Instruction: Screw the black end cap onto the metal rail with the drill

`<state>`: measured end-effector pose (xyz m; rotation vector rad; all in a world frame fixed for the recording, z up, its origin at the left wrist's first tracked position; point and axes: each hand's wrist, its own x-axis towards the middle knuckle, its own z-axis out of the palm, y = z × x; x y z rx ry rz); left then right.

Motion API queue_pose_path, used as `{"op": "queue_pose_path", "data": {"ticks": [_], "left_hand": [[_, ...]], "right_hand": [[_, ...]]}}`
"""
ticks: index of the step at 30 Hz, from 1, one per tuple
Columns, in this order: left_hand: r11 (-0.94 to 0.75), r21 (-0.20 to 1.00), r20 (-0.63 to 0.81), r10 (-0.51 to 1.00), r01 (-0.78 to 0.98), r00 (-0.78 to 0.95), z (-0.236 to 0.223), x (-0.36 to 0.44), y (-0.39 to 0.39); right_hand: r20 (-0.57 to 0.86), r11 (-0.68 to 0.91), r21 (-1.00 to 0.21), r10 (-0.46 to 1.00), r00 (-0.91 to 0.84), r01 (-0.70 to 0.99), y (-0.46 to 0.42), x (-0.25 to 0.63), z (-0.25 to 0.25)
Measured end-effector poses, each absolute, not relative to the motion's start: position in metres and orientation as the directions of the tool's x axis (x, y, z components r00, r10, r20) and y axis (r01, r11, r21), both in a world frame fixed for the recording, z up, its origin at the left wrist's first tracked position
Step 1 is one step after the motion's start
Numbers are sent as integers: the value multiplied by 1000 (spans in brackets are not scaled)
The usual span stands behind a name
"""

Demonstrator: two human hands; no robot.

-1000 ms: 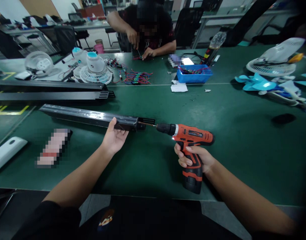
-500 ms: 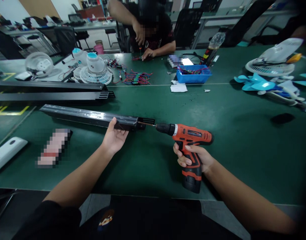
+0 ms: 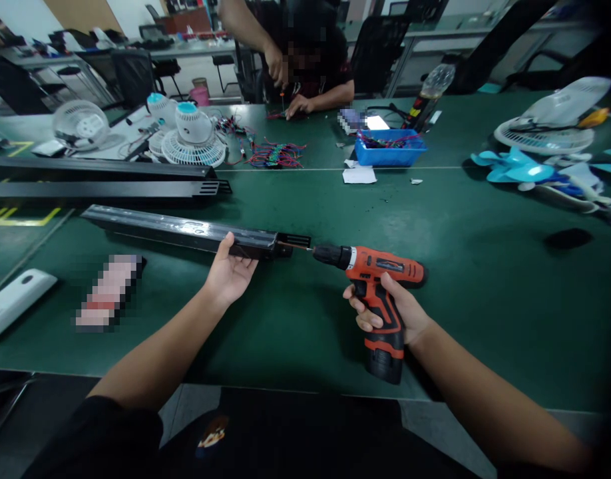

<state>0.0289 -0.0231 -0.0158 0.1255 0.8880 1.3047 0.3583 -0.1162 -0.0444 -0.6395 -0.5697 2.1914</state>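
Note:
My left hand (image 3: 231,271) is closed around the right part of a long black metal profile (image 3: 160,225), thumb on top and fingers beneath. A slotted black end piece sticks out at the profile's right end. In my right hand (image 3: 403,306) is an orange and black cordless drill (image 3: 385,265), gripped by its handle. The drill lies level and points left. Its thin bit reaches to the profile's right end; whether the tip is inside cannot be made out. The right thumb rests along the drill's side, and the forefinger is by the trigger.
Two more black profiles (image 3: 96,189) lie behind on the left. A phone (image 3: 108,293) and a white casing (image 3: 18,299) are at the near left. Fan parts (image 3: 193,143), wired boards (image 3: 275,154) and a blue bin (image 3: 389,152) stand farther back. Across the table a person (image 3: 310,73) works with a screwdriver.
My right thumb has lifted and shifted up along the drill body. The drill and profile keep nearly the same place; the whole view has shifted slightly.

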Motion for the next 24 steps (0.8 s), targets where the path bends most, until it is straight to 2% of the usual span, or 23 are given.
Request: {"op": "queue_pose_path", "data": {"ticks": [12, 24], "left_hand": [[291, 558, -496, 868, -777, -31, -14, 31, -23], [300, 534, -485, 874, -790, 4, -17, 27, -23]], "right_hand": [[-352, -574, -640, 810, -469, -511, -118, 356, -38], [-398, -584, -635, 808, -434, -506, -119, 359, -40]]}}
